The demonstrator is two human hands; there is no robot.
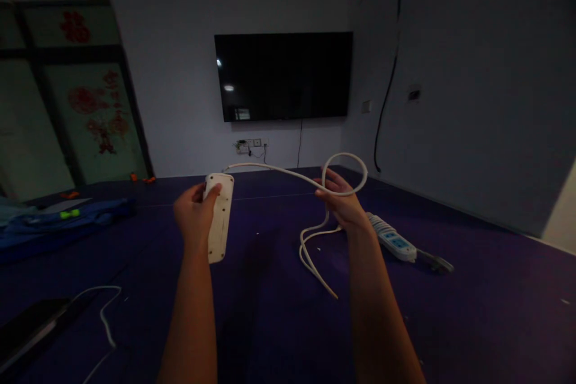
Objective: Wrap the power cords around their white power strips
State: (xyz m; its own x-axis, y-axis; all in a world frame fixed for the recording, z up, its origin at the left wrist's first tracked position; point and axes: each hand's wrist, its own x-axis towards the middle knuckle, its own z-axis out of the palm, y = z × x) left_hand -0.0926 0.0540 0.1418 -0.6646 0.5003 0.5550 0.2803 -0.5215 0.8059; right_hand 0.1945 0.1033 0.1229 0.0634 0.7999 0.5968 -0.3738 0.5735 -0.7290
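Note:
My left hand (194,216) is closed around the upper end of a white power strip (220,218), held upright with its back side toward me. Its white cord (288,174) runs from the strip's top across to my right hand (342,203). That hand grips the cord where it forms a loop (355,163) above the fingers. The rest of the cord (310,252) hangs down in loose bends below the hand. Both hands are raised above the dark purple floor (270,324).
A second white power strip (392,238) with blue switches lies on the floor right of my right hand. A dark flat device (31,327) with a thin white cable (105,312) lies at lower left. Blue cloth (58,225) is heaped at far left. A wall-mounted television (283,76) faces me.

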